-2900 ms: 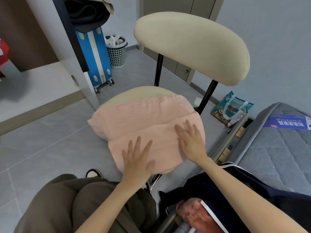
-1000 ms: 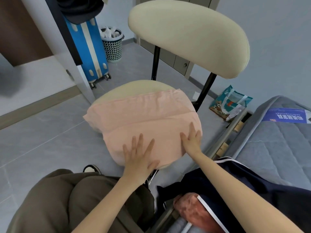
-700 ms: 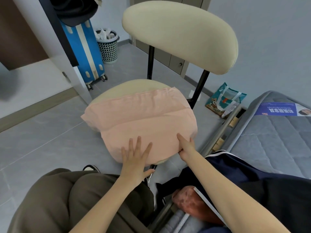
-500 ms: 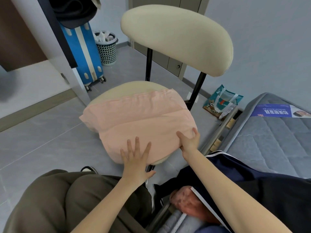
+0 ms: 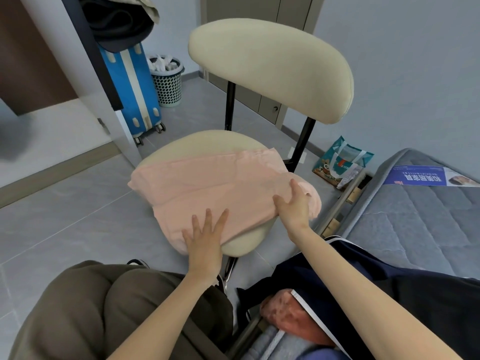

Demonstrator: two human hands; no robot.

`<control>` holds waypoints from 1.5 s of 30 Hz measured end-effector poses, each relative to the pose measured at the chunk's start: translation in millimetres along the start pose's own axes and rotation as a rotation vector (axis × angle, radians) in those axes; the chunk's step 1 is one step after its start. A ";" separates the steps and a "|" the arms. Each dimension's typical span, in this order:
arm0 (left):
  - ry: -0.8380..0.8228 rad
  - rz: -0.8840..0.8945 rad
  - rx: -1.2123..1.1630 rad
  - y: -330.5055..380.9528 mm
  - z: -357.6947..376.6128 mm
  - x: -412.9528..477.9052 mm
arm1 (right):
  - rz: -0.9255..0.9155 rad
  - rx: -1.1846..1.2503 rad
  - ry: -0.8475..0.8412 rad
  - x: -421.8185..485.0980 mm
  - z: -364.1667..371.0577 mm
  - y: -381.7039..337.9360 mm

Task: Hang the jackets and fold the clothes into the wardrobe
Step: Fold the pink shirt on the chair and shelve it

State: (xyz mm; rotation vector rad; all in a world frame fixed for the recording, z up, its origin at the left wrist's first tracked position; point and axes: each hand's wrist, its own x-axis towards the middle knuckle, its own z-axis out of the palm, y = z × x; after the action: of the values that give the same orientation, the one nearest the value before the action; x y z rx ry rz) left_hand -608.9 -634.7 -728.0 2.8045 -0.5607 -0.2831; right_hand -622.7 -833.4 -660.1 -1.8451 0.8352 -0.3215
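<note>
**Pink garment under both hands on the chair seat**

Seen nearest, at lower left: olive trousers (image 5: 91, 307) over bent knees. At lower right, below the right forearm: a navy garment (image 5: 389, 284) with white piping, and beside it a reddish bundle (image 5: 288, 313), both at the near end of a grey quilted mattress (image 5: 420, 224). Held the left hand (image 5: 206, 242) flat on the near edge of the folded pink garment (image 5: 215, 183), fingers straight and spread wide. Held the right hand (image 5: 294, 206) at the garment's right edge, thumb and forefinger splayed on top; could not tell whether the remaining fingers curled under the cloth. Lay folded in layers across most of the cream chair seat (image 5: 202, 144), overhanging its left and near rim a little. Beyond, on black posts: the cream backrest (image 5: 270, 66). On the floor right of the chair: a printed teal bag (image 5: 340, 167). Farther left: a blue suitcase (image 5: 135, 94) standing upright, just beside a perforated basket (image 5: 167, 84). Behind all: grey cupboard doors (image 5: 233, 6).
</note>
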 end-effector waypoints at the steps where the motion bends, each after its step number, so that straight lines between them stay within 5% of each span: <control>1: -0.007 0.007 0.015 -4.1 -4.8 -1.3 | 0.008 -0.021 0.002 -0.9 -1.3 1.0; 14: -0.066 -0.030 0.173 -27.8 -82.7 -22.7 | 0.128 -0.061 0.069 -14.1 -21.2 0.3; 30: 0.239 -0.044 0.374 -60.5 -149.8 102.2 | 0.093 0.094 0.154 96.6 36.9 -65.4; 33: 0.295 -0.101 0.323 -67.5 -135.4 125.4 | -0.019 -0.020 0.069 105.3 49.3 -53.4; 38: 0.160 0.048 0.191 -41.7 -73.2 124.8 | -0.353 -0.619 -0.264 89.1 88.4 -4.6; 42: -0.067 -0.004 0.141 -28.7 -28.5 122.5 | -0.331 -0.787 -0.385 84.0 107.4 16.0; 45: -0.037 -0.101 0.049 -53.6 -22.0 121.8 | -0.242 -0.885 -0.377 97.1 86.7 33.4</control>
State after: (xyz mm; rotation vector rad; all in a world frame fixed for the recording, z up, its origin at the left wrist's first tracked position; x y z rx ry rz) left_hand -474.6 -630.8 -739.7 2.8853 -0.4403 -0.3469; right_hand -516.6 -845.0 -741.8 -2.7211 0.5101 0.3081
